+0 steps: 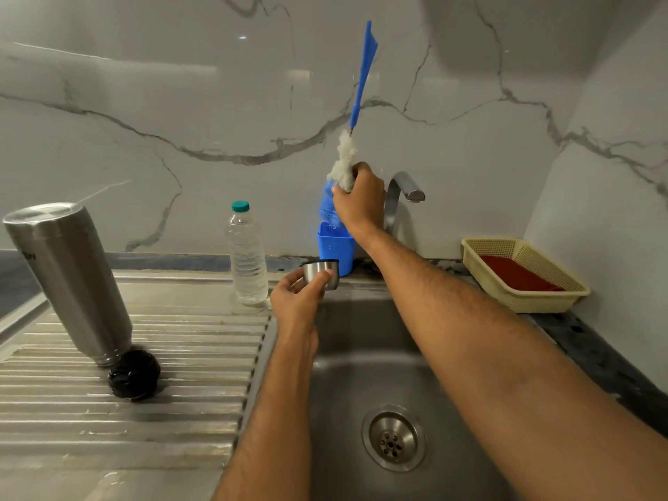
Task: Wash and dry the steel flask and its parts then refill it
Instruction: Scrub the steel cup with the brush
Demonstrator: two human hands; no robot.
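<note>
Head view, near to far. Sink (361,356) basin with drain (393,440) in the foreground; to its left the ribbed drainboard (126,410) of the bench carries the black stopper (133,374) and, touching it, the steel flask (68,280), standing mouth-down and tilted. The flask is rigid and probably slick when wet; its plain cylindrical wall is best gripped mid-body with the whole hand. The left hand (296,301) reaches forward over the sink's left edge, palm turned up, its fingers (325,274) and thumb curled round the steel cap (321,273), a small, light, stiff cup, judged easy to drop if soapy, so held by its side wall. Behind it stands a plastic bottle (247,254). The right hand (361,197), arm extended diagonally across the basin, clamps its fingers on the bristle head of the brush (359,88), handle pointing up, just above the blue holder (336,247); the bristles are soft and yielding, the handle thin and flexible. Tap (401,197) just behind; basket (520,276) at far right.
</note>
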